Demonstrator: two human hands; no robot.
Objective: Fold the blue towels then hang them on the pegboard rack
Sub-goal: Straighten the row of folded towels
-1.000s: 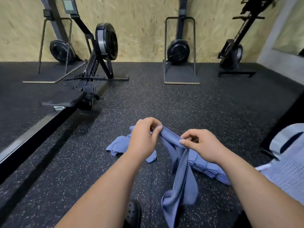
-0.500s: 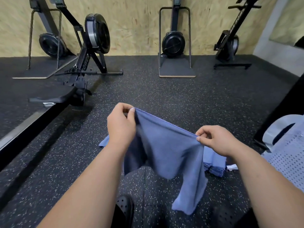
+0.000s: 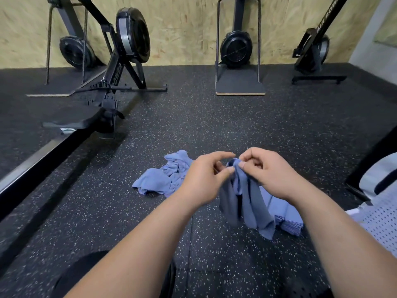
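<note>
Now a blue towel (image 3: 247, 203) is held up in the middle of the view, its top edge bunched between both hands, the rest hanging in soft pleats above the floor (image 3: 214, 125). The right hand (image 3: 266, 175) is closed on the top edge, thumb pinched against curled fingers. The left hand (image 3: 204, 179) touches the same edge from 9 o'clock, and a pinch between thumb and fingers is read, though that part is slightly blurred.

A loose pile (image 3: 163, 177) of more blue towels is seen on the floor at 10 o'clock from the hands. A folded stack (image 3: 290, 220) lies at 4 o'clock, just beside the hanging cloth. A white perforated panel (image 3: 382, 224), taken to be the pegboard rack, is at 3 o'clock by the frame edge. A rowing machine (image 3: 120, 67) stands at 11 o'clock, well apart.

The cloth is judged light, limp and not fragile. No shape will be kept unless it is supported. It is best taken at the corners or along one hem so it is pulled flat; a mid-cloth grab would only bunch it.
</note>
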